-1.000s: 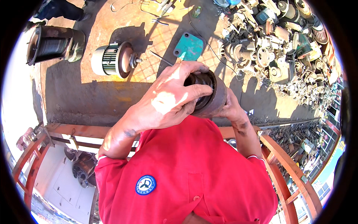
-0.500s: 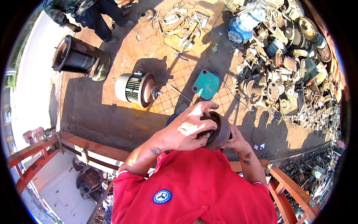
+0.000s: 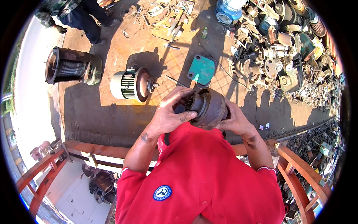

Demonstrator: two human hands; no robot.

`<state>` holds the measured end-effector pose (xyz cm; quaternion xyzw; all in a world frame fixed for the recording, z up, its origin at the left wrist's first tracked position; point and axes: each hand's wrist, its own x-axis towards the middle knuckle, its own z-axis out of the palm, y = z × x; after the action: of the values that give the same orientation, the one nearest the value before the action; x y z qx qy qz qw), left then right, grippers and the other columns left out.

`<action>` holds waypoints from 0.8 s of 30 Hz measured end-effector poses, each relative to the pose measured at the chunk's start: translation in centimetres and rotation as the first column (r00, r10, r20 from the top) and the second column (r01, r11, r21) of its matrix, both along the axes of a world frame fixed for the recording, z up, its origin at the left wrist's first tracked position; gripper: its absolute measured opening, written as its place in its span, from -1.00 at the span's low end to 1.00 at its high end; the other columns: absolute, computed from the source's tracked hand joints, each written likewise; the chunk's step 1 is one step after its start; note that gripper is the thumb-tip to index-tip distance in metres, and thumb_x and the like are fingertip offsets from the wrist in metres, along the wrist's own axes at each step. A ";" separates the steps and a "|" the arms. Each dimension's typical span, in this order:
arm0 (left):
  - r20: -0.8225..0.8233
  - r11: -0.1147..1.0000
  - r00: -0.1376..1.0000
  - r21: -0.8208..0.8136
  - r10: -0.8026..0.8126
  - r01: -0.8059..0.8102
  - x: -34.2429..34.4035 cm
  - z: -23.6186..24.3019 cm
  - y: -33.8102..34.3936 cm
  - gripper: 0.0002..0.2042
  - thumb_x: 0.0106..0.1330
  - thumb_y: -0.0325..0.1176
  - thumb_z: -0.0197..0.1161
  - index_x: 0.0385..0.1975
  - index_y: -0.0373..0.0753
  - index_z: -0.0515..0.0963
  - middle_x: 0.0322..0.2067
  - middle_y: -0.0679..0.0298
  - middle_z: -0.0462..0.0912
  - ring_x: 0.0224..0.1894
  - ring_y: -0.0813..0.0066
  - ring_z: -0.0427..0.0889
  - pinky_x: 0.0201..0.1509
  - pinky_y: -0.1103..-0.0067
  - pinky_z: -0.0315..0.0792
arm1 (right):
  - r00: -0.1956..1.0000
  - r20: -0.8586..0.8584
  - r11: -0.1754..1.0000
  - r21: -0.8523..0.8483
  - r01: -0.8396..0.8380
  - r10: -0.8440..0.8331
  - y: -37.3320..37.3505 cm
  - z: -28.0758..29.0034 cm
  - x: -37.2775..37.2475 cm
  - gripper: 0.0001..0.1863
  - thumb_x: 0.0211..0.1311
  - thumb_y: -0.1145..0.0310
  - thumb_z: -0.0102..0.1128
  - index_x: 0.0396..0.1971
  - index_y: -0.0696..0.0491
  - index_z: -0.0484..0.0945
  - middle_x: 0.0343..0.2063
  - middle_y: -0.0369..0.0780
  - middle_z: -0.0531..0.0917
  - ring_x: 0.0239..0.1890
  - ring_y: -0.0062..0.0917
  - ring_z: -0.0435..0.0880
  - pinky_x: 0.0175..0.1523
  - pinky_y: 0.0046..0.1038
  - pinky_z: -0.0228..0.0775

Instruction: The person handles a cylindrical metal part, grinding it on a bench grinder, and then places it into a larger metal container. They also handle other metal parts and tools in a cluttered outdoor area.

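Left hand [image 3: 169, 114] grips the open end at 9 o'clock, right hand [image 3: 235, 121] cradles the rusty cylindrical motor housing [image 3: 210, 108], steadying it chest-high.

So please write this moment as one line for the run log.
left hand: grips open end of rusty motor part | right hand: supports it | ground: small motor, green plate

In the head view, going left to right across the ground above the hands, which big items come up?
Dark ribbed drum → green-and-white electric motor → flat teal plate → heap of scrap motor parts.
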<state>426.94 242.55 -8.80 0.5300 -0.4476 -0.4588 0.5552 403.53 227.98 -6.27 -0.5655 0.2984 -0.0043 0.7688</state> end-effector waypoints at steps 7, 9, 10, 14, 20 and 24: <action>-0.185 0.957 0.983 -0.288 -0.009 -0.045 -0.8 -0.4 -0.5 -0.28 0.08 -0.57 0.60 0.31 -0.39 0.45 0.26 0.02 0.44 0.22 0.22 0.55 0.29 0.39 0.50 | 0.990 0.138 0.981 0.193 -0.028 0.001 -0.2 -0.9 0.2 -0.01 0.01 0.27 0.68 0.40 0.23 0.29 0.25 -0.18 0.55 0.31 -0.51 0.47 0.37 -0.38 0.38; -0.175 0.956 0.984 -0.294 -0.035 -0.018 -1.2 0.3 -1.3 -0.28 0.08 -0.56 0.60 0.31 -0.40 0.44 0.27 0.02 0.43 0.22 0.23 0.55 0.28 0.38 0.51 | 0.987 0.152 0.964 0.267 0.001 -0.043 -0.2 -1.0 -0.5 -0.02 0.01 0.31 0.64 0.41 0.23 0.28 0.25 -0.17 0.55 0.29 -0.50 0.50 0.37 -0.38 0.38; -0.131 0.980 0.990 -0.199 -0.043 0.017 -1.2 0.6 -1.8 -0.28 0.09 -0.53 0.60 0.31 -0.41 0.43 0.27 0.02 0.44 0.22 0.24 0.55 0.28 0.38 0.50 | 0.984 0.160 0.953 0.301 0.032 -0.084 -0.2 -1.1 -1.3 -0.03 0.02 0.34 0.63 0.42 0.23 0.27 0.25 -0.16 0.56 0.28 -0.50 0.51 0.37 -0.38 0.38; -0.134 0.987 0.983 0.083 -0.124 0.135 -1.4 0.1 -4.0 -0.25 0.13 -0.35 0.60 0.32 -0.44 0.39 0.25 0.07 0.44 0.23 0.30 0.52 0.31 0.42 0.43 | 0.997 0.046 0.998 -0.040 0.056 -0.054 -1.1 -1.1 -3.1 -0.21 -0.03 0.43 0.51 0.27 0.26 0.40 0.06 -0.10 0.67 0.09 -0.46 0.64 0.21 -0.41 0.46; -0.279 0.878 0.910 0.287 -0.307 0.384 -3.8 -2.9 -8.2 -0.12 0.07 -0.20 0.68 0.33 -0.47 0.34 0.14 0.14 0.51 0.21 0.34 0.53 0.32 0.43 0.43 | 0.984 0.031 0.983 -0.050 0.179 -0.177 -0.7 -3.8 -7.3 -0.30 0.00 0.36 0.51 0.16 0.28 0.44 -0.10 -0.12 0.69 -0.02 -0.45 0.66 0.07 -0.38 0.50; -0.401 0.760 0.822 0.352 -0.405 0.546 -8.2 -4.0 -11.8 -0.20 0.04 -0.37 0.66 0.28 -0.49 0.38 0.06 0.12 0.58 0.13 0.35 0.61 0.28 0.45 0.48 | 0.943 -0.031 0.944 0.009 0.331 -0.330 0.7 -4.4 -12.7 -0.32 0.00 0.38 0.51 0.14 0.26 0.46 -0.10 -0.13 0.69 -0.01 -0.45 0.66 0.10 -0.38 0.49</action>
<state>418.69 230.78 -12.84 0.4349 -0.3595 -0.7519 0.3410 390.85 228.69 -10.64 -0.5020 0.4003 -0.1227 0.7568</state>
